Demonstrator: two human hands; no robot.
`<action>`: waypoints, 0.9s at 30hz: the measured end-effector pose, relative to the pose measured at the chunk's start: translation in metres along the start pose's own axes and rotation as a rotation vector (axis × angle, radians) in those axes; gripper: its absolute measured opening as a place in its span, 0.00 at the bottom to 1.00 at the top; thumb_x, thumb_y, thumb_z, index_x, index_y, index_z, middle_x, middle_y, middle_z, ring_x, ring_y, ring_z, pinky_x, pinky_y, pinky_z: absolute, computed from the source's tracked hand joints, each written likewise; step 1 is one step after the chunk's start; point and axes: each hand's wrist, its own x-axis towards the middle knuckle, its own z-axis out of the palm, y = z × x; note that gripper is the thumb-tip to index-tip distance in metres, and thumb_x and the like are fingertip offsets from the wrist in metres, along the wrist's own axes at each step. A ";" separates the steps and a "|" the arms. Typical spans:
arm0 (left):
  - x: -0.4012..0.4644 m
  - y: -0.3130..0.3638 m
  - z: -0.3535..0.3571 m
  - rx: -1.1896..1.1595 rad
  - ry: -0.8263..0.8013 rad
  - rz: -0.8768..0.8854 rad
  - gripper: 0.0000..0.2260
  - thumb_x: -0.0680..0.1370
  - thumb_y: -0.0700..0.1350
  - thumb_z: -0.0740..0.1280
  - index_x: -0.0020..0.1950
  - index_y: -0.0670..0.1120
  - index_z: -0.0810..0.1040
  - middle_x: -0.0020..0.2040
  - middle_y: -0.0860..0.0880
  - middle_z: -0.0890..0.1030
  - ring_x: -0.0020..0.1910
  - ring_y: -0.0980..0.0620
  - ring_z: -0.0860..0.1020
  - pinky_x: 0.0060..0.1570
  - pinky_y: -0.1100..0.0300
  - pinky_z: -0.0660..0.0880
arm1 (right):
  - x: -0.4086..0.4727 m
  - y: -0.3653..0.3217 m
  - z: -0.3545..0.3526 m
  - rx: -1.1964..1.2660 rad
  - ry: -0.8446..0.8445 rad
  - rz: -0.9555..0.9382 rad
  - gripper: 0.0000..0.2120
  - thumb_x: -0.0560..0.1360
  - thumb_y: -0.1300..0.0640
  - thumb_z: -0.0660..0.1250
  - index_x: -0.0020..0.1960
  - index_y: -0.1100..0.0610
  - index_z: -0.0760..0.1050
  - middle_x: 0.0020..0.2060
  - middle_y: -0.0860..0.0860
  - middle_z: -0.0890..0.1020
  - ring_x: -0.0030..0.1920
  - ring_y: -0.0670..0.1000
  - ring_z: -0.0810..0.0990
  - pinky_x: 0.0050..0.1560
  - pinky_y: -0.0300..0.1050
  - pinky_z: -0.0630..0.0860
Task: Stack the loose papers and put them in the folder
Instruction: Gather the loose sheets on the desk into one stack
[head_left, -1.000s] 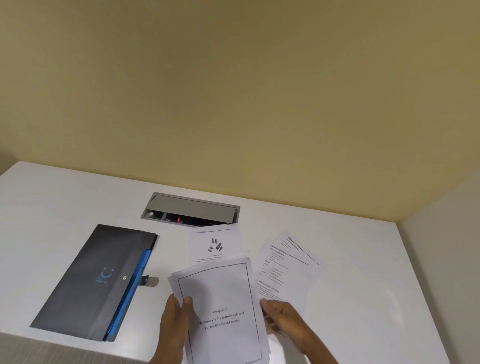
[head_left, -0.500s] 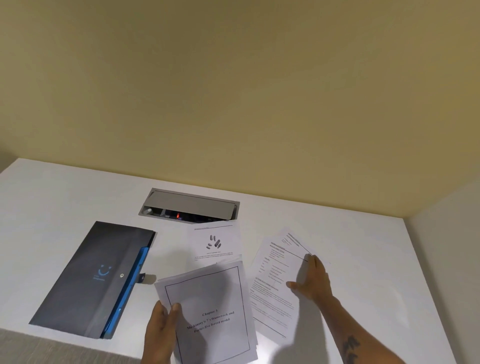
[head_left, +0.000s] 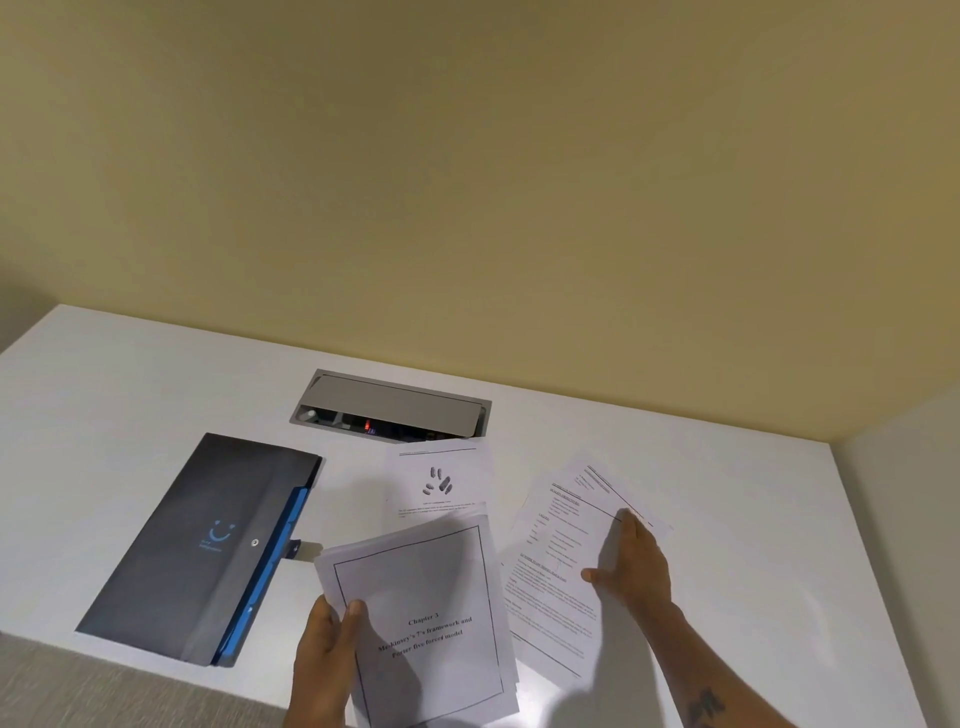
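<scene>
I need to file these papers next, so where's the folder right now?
The dark folder lies closed on the white desk, at the left of the head view, beside the left hand.

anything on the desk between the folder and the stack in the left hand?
Head view: mostly bare white desk between the dark folder and the stack held by the left hand. Only the folder's small closure tab juts into the gap.

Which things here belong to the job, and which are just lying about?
Job: held stack in left hand; right sheets under right hand; far sheet; folder, still closed.
Lying about: cable box set in the desk.
</scene>
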 end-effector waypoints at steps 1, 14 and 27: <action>0.001 0.000 0.000 -0.002 -0.001 -0.003 0.10 0.83 0.52 0.64 0.64 0.57 0.74 0.59 0.48 0.82 0.59 0.41 0.80 0.62 0.34 0.77 | 0.000 -0.002 -0.001 -0.009 -0.012 0.005 0.56 0.68 0.40 0.81 0.83 0.60 0.54 0.80 0.54 0.66 0.80 0.56 0.67 0.75 0.53 0.72; 0.001 0.005 -0.003 0.007 0.008 -0.001 0.10 0.82 0.53 0.64 0.64 0.56 0.73 0.58 0.47 0.81 0.58 0.41 0.80 0.61 0.33 0.77 | 0.030 0.001 -0.024 -0.109 -0.097 0.170 0.50 0.65 0.40 0.83 0.77 0.55 0.61 0.71 0.54 0.69 0.73 0.58 0.69 0.68 0.56 0.75; 0.007 0.003 -0.002 -0.012 0.003 0.000 0.06 0.82 0.55 0.65 0.58 0.62 0.74 0.59 0.49 0.81 0.59 0.41 0.80 0.61 0.33 0.77 | 0.018 0.012 0.000 0.581 0.034 0.329 0.40 0.68 0.68 0.80 0.76 0.61 0.66 0.62 0.60 0.79 0.64 0.63 0.79 0.64 0.55 0.76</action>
